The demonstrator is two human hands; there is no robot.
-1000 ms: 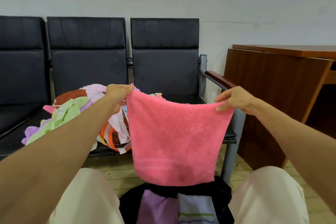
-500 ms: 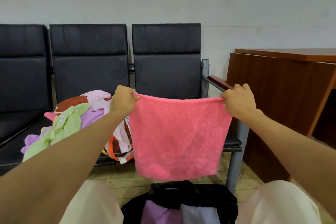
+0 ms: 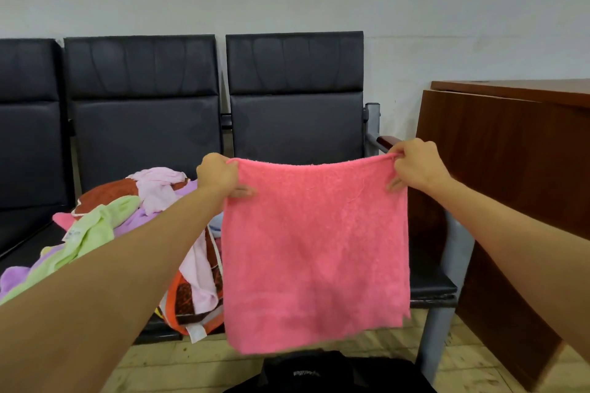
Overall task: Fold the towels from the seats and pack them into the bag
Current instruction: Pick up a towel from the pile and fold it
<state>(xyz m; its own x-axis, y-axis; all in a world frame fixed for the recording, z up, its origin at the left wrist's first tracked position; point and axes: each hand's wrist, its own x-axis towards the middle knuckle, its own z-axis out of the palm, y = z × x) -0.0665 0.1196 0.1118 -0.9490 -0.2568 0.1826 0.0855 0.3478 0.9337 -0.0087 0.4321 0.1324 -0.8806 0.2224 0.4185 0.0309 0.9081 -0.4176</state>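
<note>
Head view: fluffy square pink towel point(image 3: 316, 252)

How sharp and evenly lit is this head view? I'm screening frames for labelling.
Head view: soft, even light, no glare; the pink terry towel and both hands, left hand and right hand, are fairly sharp; wide-angle bending stretches the forearms near the edges; the black fabric bag is cropped.

**Open seat on the right, piled seat on the left**

The pink towel point(image 3: 314, 252) hangs spread between the left hand point(image 3: 218, 175) and right hand point(image 3: 415, 166), screening the right seat point(image 3: 431, 284) behind it. A heap of towels point(image 3: 134, 217) fills the middle seat to the left. The armrest point(image 3: 384, 141) and wooden desk point(image 3: 510, 169) wall in the right side. Below, the black bag point(image 3: 322, 372) sits on the floor, with open air between it and the towel's lower edge
</note>
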